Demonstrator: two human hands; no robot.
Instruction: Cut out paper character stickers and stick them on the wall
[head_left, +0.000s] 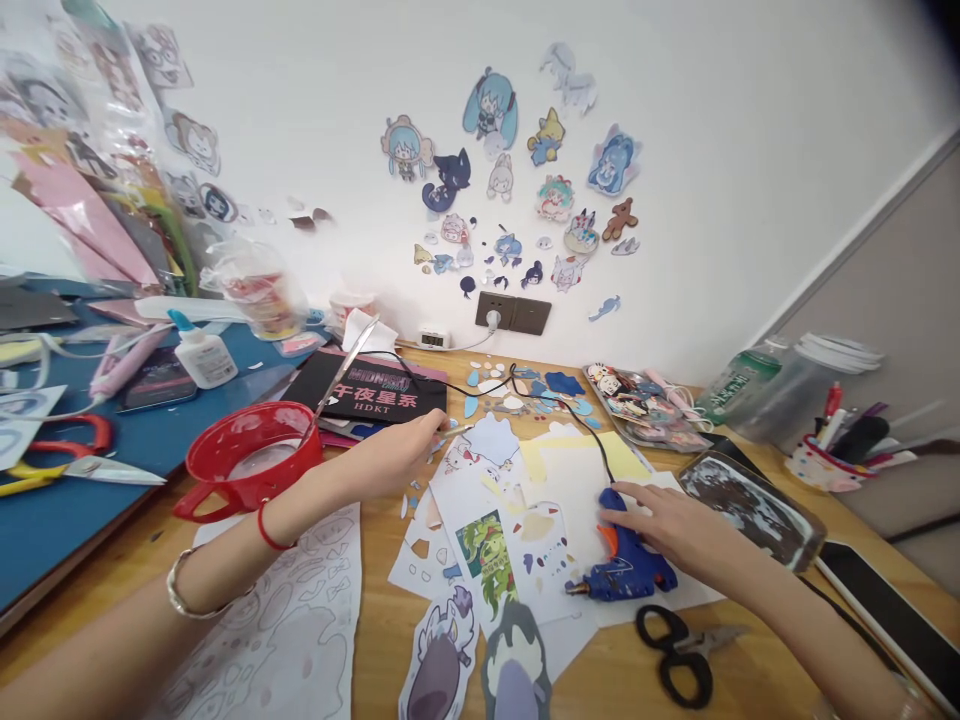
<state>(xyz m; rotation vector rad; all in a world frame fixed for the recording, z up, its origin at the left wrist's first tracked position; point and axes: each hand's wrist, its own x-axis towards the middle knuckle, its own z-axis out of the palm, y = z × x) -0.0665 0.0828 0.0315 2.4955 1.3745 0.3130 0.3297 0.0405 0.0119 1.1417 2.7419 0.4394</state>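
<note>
My left hand [405,450] reaches over the papers, fingers pinched round a thin pointed tool [456,431]. Most of that tool is hidden by the hand. My right hand [671,525] has its fingers on the handle of a blue glue gun [626,570], which lies on its side with the nozzle to the left. Under and beside the gun are white paper sheets [540,640] and a yellow sheet [626,452]. Cut-out paper pieces [544,530] and a green printed card [487,555] lie between my hands. Two character cut-outs [442,660] are nearest me.
Black-handled scissors [686,650] lie near the right forearm, a phone [885,610] beyond. A red cup [247,460] stands left; a black box [367,395] lies behind it. Glue bottle [206,355] and yellow-red scissors [97,465] are on a blue mat [67,530]. A pen holder [825,462] stands right.
</note>
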